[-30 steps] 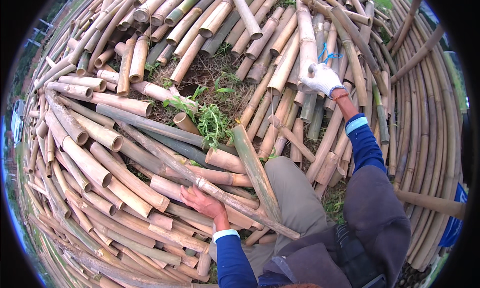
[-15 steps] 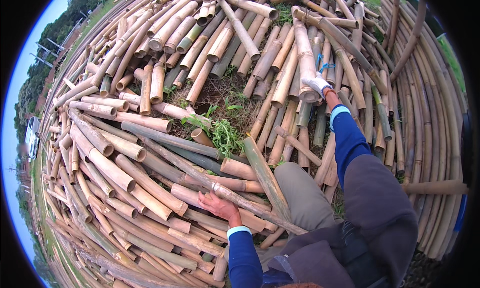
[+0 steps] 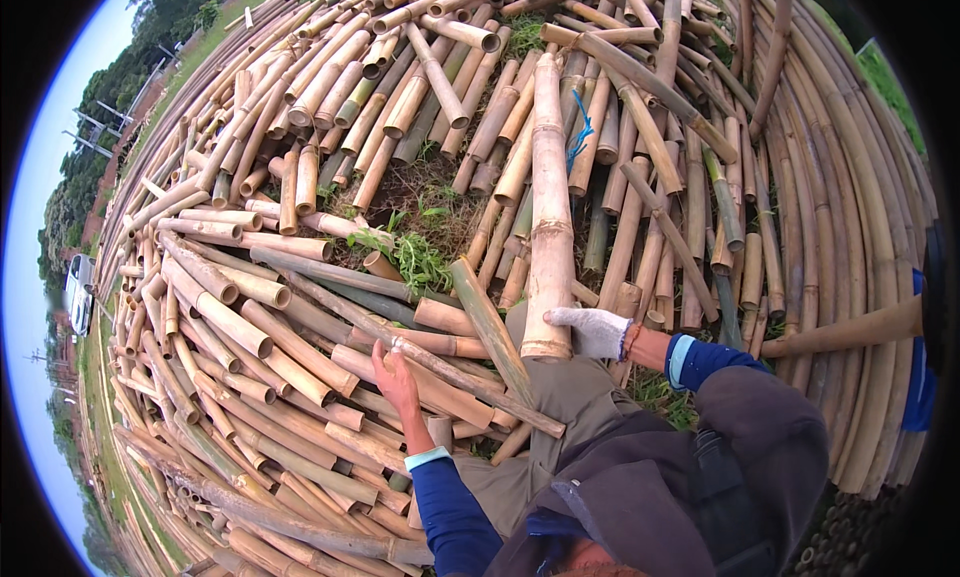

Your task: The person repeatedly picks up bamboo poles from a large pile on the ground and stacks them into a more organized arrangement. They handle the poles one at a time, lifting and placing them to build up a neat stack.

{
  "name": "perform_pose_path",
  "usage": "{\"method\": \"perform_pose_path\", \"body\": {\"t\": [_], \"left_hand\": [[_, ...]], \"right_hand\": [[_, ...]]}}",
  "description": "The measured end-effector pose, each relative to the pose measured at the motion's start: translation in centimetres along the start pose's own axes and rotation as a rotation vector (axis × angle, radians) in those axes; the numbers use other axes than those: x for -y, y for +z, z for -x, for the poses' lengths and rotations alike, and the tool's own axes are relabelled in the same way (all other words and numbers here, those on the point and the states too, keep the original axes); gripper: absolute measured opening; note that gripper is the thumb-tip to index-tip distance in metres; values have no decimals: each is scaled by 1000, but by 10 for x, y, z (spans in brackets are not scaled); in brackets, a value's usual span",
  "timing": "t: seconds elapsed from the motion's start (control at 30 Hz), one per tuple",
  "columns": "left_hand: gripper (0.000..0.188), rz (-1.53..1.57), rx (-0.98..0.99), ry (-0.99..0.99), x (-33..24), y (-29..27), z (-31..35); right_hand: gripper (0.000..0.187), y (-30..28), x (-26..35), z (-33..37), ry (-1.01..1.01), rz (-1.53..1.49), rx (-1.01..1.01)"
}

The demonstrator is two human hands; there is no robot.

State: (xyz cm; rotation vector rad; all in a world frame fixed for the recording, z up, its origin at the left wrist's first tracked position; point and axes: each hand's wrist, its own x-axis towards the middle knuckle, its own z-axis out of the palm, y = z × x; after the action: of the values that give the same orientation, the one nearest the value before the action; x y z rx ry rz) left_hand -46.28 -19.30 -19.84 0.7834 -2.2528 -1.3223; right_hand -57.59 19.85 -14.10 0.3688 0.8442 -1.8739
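My right hand (image 3: pixel 594 334), in a white glove, grips the near end of a thick pale bamboo pole (image 3: pixel 551 197). That pole points away from me, its near end just above my trousered leg. The fingers wrapped around its far side are partly hidden. My left hand (image 3: pixel 397 379) is bare, with its fingers apart and nothing in them. It is beside a thin bamboo pole (image 3: pixel 440 362) that slants across the pile toward my lap. A greenish split bamboo piece (image 3: pixel 493 327) leans close by, between the left hand and the gripped pole.
Cut bamboo lengths (image 3: pixel 250 327) lie heaped at left and beyond. Long bamboo poles (image 3: pixel 850 197) run along the right, with a crosswise pole (image 3: pixel 845 327) over them. A blue tie (image 3: pixel 580 132) and green weeds (image 3: pixel 420 262) show among the pieces. A white vehicle (image 3: pixel 79 292) stands far left.
My right hand has drawn the thick bamboo pole toward me, its near end now close to my lap. My left hand has shifted slightly left and up off the pile.
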Motion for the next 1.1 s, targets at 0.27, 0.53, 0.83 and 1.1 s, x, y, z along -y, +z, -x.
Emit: {"method": "perform_pose_path", "body": {"t": [0.27,0.53,0.83,1.1], "left_hand": [[69,493,989,-687,-149,82,101],[71,293,795,-469,-124,1,170],[91,34,561,-468,-130,-126,303],[100,-81,117,-419,-115,-148,436]], "right_hand": [[71,44,-126,68,245,248,234],[56,14,-102,60,158,460,260],[66,54,-114,-46,335,-39,280],[95,138,-153,15,326,430,525]]}}
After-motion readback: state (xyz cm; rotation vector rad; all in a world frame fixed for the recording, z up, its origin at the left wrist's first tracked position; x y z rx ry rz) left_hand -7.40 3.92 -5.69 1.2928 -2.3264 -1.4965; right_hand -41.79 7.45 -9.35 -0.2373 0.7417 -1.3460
